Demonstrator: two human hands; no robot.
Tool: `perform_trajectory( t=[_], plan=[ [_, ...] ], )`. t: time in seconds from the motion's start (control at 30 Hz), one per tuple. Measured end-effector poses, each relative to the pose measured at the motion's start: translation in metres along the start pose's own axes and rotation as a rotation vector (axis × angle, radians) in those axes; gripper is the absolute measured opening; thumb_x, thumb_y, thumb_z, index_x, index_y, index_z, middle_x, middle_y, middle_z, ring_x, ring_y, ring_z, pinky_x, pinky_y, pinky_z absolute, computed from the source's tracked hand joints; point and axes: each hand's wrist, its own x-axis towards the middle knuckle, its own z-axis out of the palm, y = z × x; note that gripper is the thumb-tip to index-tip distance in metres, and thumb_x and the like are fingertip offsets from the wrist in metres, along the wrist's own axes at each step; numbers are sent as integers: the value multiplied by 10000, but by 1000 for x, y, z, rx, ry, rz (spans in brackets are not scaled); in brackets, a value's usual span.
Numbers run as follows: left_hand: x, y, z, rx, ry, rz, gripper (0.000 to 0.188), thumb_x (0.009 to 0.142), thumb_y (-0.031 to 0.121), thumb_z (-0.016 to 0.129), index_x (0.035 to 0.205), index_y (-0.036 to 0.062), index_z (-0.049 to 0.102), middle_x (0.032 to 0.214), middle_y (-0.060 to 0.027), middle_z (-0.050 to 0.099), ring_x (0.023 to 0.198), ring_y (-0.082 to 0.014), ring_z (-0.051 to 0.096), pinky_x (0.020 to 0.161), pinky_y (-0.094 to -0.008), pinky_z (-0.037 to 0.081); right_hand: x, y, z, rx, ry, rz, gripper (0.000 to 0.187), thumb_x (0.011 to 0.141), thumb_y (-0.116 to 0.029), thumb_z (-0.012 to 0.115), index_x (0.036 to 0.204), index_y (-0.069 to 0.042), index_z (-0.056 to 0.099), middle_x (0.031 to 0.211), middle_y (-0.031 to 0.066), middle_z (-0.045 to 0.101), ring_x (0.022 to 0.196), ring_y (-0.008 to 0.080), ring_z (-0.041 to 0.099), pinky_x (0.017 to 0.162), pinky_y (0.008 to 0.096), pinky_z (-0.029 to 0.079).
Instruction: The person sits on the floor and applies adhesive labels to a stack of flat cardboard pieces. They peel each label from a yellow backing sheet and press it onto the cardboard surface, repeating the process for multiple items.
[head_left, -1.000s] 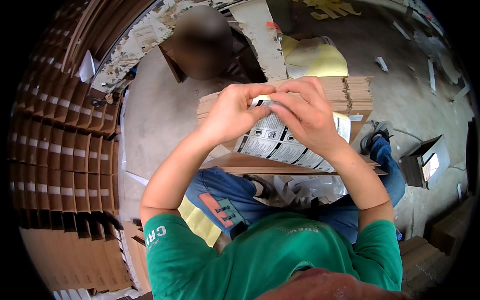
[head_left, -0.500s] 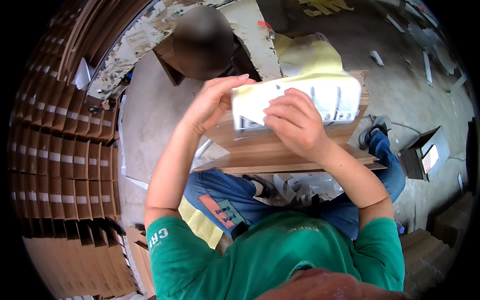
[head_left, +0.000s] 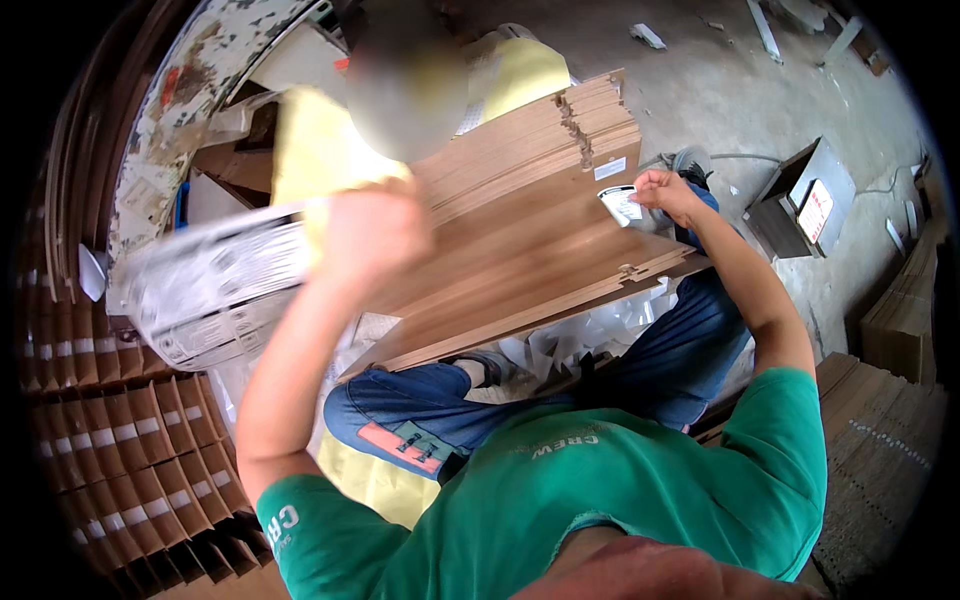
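Observation:
My left hand [head_left: 372, 232], blurred by motion, is closed on a sheet of white printed labels [head_left: 220, 275] that stretches out to the left. Yellow backing paper [head_left: 312, 150] stands up behind that hand. On the right, my right hand [head_left: 668, 195] pinches a small, curled white label [head_left: 620, 206] by its edge. Just below and in front of it lies brown flattened cardboard [head_left: 500, 255], stacked and leaning by my legs. A white label [head_left: 609, 168] is stuck on the cardboard near its right end, a little apart from the held one.
Brown cardboard dividers [head_left: 125, 440] stand in rows at the left. A dark box-shaped device [head_left: 800, 205] with a cable sits on the floor to the right. More cardboard stacks [head_left: 880, 460] lie at the lower right. Clear plastic scraps [head_left: 590, 330] lie between my legs.
My hands, together at the label sheet before, are now apart. The left hand has swung left with the sheet; the right has moved right, holding one label. The view has shifted.

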Motion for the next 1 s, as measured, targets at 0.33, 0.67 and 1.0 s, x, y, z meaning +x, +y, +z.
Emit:
perform_trajectory(
  t=[0.33, 0.67, 1.0],
  plan=[
    [92, 185, 160, 49, -125, 518, 723, 785, 80, 531, 1425, 229, 231, 1462, -208, 172, 634, -200, 602, 543, -277, 494, 37, 20, 14, 119, 88, -82, 146, 725, -22, 696, 829, -54, 599, 757, 14, 619, 698, 91, 564, 628, 223, 448],
    [128, 204, 215, 260, -312, 508, 569, 814, 85, 524, 1361, 67, 371, 1496, -150, 118, 676, -210, 608, 511, -274, 453, 56, 35, 18, 78, 218, -167, 153, 741, 2, 687, 875, -30, 620, 790, 23, 636, 719, 69, 574, 659, 206, 463],
    [97, 177, 236, 276, -340, 478, 510, 814, 101, 515, 1307, 13, 421, 1430, -188, 279, 697, -227, 648, 514, -311, 486, 28, -9, 9, -1074, 614, -444, 227, 770, -256, 650, 788, -34, 603, 719, 119, 624, 661, 264, 597, 608, 344, 479]
  ],
)
